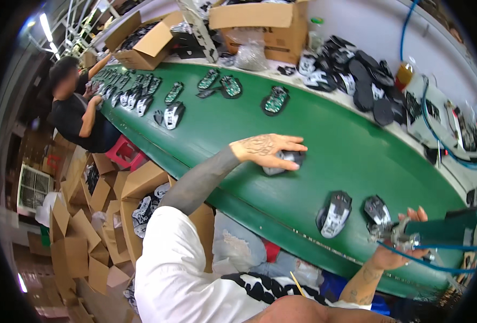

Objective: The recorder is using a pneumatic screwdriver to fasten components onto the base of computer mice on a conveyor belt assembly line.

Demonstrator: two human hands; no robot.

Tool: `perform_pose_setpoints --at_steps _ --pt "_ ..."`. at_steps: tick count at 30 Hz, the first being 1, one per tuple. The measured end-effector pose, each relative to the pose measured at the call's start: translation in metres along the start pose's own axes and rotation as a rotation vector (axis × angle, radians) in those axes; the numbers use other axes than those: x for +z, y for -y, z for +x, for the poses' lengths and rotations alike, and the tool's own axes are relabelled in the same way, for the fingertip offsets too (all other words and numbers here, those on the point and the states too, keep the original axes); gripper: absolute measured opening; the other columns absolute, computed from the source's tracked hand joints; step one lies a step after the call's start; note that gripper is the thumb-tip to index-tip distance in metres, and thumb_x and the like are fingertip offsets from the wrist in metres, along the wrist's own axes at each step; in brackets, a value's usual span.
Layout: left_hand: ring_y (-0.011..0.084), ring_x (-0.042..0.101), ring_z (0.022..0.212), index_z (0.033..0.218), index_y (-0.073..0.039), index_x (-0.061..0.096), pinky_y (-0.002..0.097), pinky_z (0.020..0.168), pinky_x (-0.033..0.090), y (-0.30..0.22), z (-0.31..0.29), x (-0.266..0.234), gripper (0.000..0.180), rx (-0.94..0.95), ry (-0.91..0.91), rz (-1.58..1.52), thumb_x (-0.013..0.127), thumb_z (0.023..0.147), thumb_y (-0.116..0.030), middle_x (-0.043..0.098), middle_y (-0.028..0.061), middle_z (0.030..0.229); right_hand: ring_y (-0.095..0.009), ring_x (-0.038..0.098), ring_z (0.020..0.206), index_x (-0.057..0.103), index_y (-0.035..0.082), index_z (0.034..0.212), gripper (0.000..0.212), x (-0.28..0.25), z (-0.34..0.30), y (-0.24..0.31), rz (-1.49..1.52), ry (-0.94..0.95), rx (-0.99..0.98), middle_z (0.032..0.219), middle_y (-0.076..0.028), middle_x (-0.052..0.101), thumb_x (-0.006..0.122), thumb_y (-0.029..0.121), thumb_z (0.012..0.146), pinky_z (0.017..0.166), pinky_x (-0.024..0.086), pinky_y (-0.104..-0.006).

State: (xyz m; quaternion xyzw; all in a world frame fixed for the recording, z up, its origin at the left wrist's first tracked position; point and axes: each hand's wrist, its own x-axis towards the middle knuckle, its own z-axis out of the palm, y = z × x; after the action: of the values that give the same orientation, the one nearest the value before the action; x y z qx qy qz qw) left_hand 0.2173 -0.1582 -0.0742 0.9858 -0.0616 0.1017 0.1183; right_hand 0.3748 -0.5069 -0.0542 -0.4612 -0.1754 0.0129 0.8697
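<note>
My left hand (pixel 268 151) reaches out over the green conveyor belt (pixel 222 129) and rests on a grey and black computer mouse shell (pixel 287 163), fingers spread over it. My right hand (pixel 397 245) grips a green power screwdriver (pixel 437 230) with a blue air hose, its tip near a black mouse shell (pixel 377 210). A grey and black mouse shell (pixel 335 214) lies upside down between my hands.
Several more mouse shells lie along the belt toward the far left, where a seated person in a black shirt (pixel 74 110) works. Cardboard boxes (pixel 260 24) and a heap of black parts (pixel 357 70) stand behind the belt. Folded cartons (pixel 82 237) are piled on the floor at the left.
</note>
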Motion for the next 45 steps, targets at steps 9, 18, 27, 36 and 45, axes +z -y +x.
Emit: perform_pose_setpoints --at_steps 9,18,27,36,45 --pt "0.031 0.056 0.091 0.094 -0.008 0.065 0.0404 0.08 0.046 0.21 -0.163 -0.013 0.032 -0.921 -0.488 0.509 0.064 0.078 -0.035 0.057 0.0146 0.092 -0.02 0.054 0.095 0.045 -0.006 0.12 0.059 0.031 -0.002 -0.005 -0.265 0.06 -0.285 0.11 -0.016 0.054 0.033 0.046 0.094 0.081 0.047 -0.0313" --pt "0.0306 0.057 0.089 0.092 -0.007 0.063 0.0366 0.078 0.048 0.164 -0.188 -0.016 0.017 -0.561 -0.365 0.251 0.059 0.081 -0.02 0.057 0.0123 0.093 -0.032 0.052 0.105 0.032 -0.005 0.124 0.054 0.017 0.002 -0.007 -0.367 0.193 -0.425 0.124 -0.026 0.045 0.047 0.031 0.087 0.083 0.046 -0.0376" --pt "0.0334 0.052 0.107 0.099 -0.005 0.063 0.0378 0.089 0.045 0.175 -0.161 -0.007 0.022 -0.788 -0.355 0.23 0.059 0.082 -0.019 0.054 0.015 0.12 -0.031 0.052 0.106 0.033 -0.002 0.126 0.059 0.028 0.001 -0.016 -0.371 0.218 -0.425 0.124 -0.024 0.046 0.051 0.038 0.087 0.084 0.046 -0.0376" --pt "0.03 0.058 0.103 0.115 -0.008 0.058 0.0416 0.092 0.044 0.09 -0.192 -0.167 0.033 -0.139 -0.527 1.024 0.056 0.082 -0.011 0.059 0.0069 0.118 -0.028 0.051 0.102 0.035 -0.001 0.126 0.068 0.031 -0.004 -0.008 -0.341 0.091 -0.435 0.122 -0.021 0.047 0.055 0.048 0.083 0.08 0.043 -0.0377" --pt "0.0415 0.053 0.103 0.117 -0.01 0.056 0.0465 0.085 0.045 0.206 -0.279 -0.071 0.049 -1.659 -0.279 0.403 0.063 0.077 -0.039 0.047 0.0253 0.122 -0.029 0.051 0.102 0.035 0.0 0.126 0.068 0.038 -0.006 -0.011 -0.387 0.14 -0.385 0.122 -0.021 0.047 0.058 0.047 0.082 0.08 0.043 -0.0374"
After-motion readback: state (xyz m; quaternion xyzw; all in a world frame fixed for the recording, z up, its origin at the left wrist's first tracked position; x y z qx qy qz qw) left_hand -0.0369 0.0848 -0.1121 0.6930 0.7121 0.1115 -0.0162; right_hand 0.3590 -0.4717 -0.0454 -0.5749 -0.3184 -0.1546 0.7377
